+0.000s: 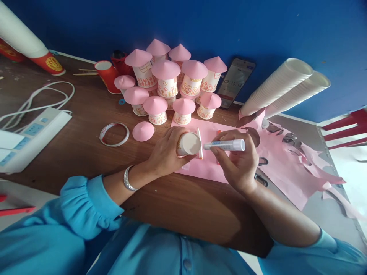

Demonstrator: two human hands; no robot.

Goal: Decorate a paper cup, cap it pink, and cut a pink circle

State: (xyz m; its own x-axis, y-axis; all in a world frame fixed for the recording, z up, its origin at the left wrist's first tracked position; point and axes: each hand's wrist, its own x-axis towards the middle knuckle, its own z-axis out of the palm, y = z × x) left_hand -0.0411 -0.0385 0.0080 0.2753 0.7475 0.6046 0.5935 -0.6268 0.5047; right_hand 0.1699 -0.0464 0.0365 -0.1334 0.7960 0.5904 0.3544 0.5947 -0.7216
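My left hand (168, 151) is wrapped round a small white paper cup (190, 144), its round flat end facing up toward me. In my right hand (241, 164) a white glue stick (229, 145) with a blue-marked label lies sideways, one end pointing at the cup with a small gap between them. Beneath both hands is a pink paper sheet (206, 172), with a white orange-tipped pen (200, 143) on it. A loose pink paper cone (143, 131) rests left of my left hand. Beyond stand several decorated cups (168, 88) with pink cone roofs.
A tape roll (114, 134) and a white power strip (36, 137) lie left. Red cups (107, 76) stand behind. A phone (236, 82) leans on the blue wall beside tall cup stacks (278, 88). Pink paper scraps (292, 172) and scissors (262, 161) lie right.
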